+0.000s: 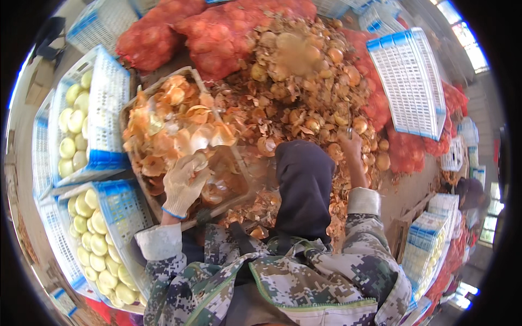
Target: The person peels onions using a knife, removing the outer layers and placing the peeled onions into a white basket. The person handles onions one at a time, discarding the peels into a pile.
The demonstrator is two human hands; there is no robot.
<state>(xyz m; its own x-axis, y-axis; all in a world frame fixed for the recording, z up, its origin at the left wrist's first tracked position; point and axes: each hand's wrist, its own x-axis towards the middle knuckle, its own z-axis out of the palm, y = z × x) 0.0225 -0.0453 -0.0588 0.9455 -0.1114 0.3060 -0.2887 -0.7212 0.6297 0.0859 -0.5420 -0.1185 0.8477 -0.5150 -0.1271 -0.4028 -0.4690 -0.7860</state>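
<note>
My left hand (185, 181), in a knitted work glove, is above the near side of a crate of onion skins (175, 122). Its fingers are curled round a pale object, seemingly an onion (200, 160), partly hidden by the fingers. My right hand (350, 142) is bare and closed on a thin metal tool, probably a knife (349, 118), pointing away from me. That hand is over the right part of a large heap of unpeeled onions and loose skins (301, 93). My dark-clothed knee (306, 183) lies between the two hands.
Blue-and-white plastic crates of peeled onions (98, 240) stand at the left. Red mesh sacks of onions (220, 36) lie behind the heap. A tilted blue-and-white crate (408, 81) rests on sacks at the right. Further right, another person (471, 193) is near more crates (428, 232).
</note>
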